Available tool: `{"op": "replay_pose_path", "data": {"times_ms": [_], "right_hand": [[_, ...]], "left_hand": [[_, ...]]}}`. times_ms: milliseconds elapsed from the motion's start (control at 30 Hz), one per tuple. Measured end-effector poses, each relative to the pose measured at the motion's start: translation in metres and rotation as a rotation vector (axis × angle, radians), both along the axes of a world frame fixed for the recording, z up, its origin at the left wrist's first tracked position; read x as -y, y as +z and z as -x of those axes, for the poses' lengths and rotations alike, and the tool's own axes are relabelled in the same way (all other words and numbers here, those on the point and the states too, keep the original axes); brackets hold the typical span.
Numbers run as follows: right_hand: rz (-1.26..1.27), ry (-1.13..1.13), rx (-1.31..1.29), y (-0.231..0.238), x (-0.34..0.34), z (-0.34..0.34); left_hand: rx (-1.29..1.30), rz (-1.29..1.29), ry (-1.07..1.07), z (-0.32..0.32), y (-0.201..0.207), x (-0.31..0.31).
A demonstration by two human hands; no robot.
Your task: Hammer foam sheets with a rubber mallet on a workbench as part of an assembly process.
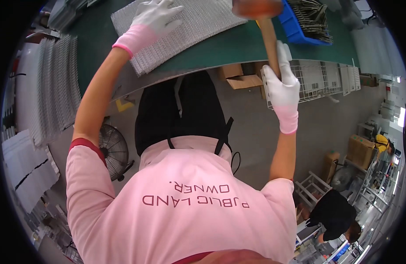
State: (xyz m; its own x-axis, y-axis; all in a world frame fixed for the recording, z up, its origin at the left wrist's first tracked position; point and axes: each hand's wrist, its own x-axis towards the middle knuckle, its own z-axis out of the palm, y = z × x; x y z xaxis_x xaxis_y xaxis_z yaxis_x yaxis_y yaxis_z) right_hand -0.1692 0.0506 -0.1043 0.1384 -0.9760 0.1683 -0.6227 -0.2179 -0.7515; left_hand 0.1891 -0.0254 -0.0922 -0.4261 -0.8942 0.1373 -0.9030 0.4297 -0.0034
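A silvery metal mesh sheet with a zigzag weave lies on the green tabletop, its near corner close to the table's front edge. My left hand, in a white glove with a pink cuff, rests on the sheet's left part with its fingers spread. Similarly gloved, my right hand is wrapped round the wooden handle of a mallet. The mallet's orange-brown head is blurred and partly cut off by the top edge, right of the mesh.
A blue bin of thin metal pieces stands right of the mallet. Stacked mesh sheets line the left side. Below the table's edge are a white wire rack and an open cardboard box. A floor fan stands at my left; another person bends at lower right.
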Motion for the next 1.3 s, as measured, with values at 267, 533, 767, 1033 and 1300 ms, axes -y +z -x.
{"op": "replay_pose_path", "data": {"times_ms": [267, 533, 767, 1033, 1300], "right_hand": [[-0.25, -0.022, -0.427, -0.009, 0.014, -0.012], [-0.117, 0.069, -0.184, -0.007, -0.038, -0.055], [-0.138, 0.027, -0.192, -0.004, -0.074, -0.103], [-0.107, 0.12, -0.241, -0.017, -0.114, -0.128], [0.216, 0.148, -0.131, -0.018, -0.132, -0.158]], "left_hand": [[-0.174, 0.075, -0.106, -0.03, -0.057, 0.015], [-0.215, 0.148, -0.127, -0.036, -0.055, 0.013], [-0.284, 0.164, -0.137, -0.037, -0.062, 0.013], [-0.331, 0.19, -0.137, -0.037, -0.065, 0.011], [-0.227, 0.091, -0.103, -0.04, -0.072, 0.017]]}}
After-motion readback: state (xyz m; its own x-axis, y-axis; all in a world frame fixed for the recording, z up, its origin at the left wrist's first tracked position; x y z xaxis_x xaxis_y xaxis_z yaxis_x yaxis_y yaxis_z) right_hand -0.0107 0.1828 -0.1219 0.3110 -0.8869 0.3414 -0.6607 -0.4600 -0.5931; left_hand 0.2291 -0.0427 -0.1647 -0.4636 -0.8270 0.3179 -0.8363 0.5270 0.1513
